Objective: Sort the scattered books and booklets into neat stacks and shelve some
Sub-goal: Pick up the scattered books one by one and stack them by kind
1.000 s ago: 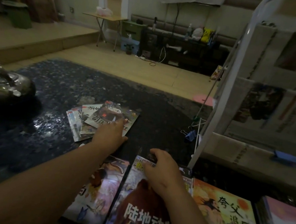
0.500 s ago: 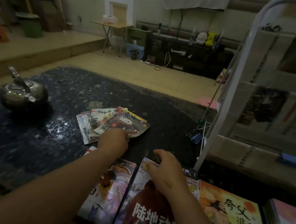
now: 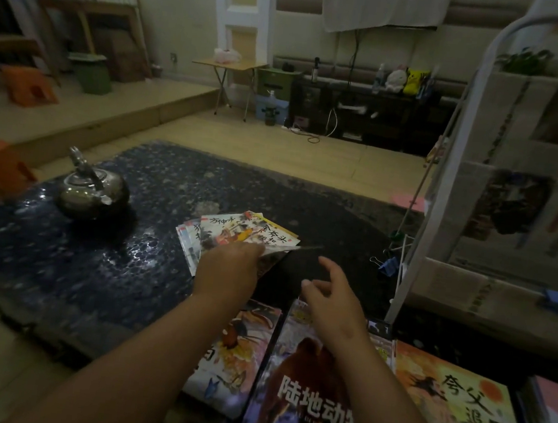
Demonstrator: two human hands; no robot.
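On the dark table (image 3: 59, 257), right of a kettle (image 3: 92, 191), fan thin colourful booklets (image 3: 234, 230), the top one titled 方仲永. The left hand (image 3: 226, 269) pinches a lifted booklet (image 3: 296, 248), seen edge-on. The right hand (image 3: 330, 296) hovers, fingers loosely spread, above the camel book (image 3: 307, 386) reading 陆地动. Rightward, the orange book (image 3: 457, 402) reads 夸父追日.

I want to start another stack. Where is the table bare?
Bare tabletop lies left of the fanned booklets, in front of the kettle, and along the far edge beyond them. A smaller patch sits between the booklets and the white rack, with a blue clip by its foot. The near edge is crowded: large books lie side by side.
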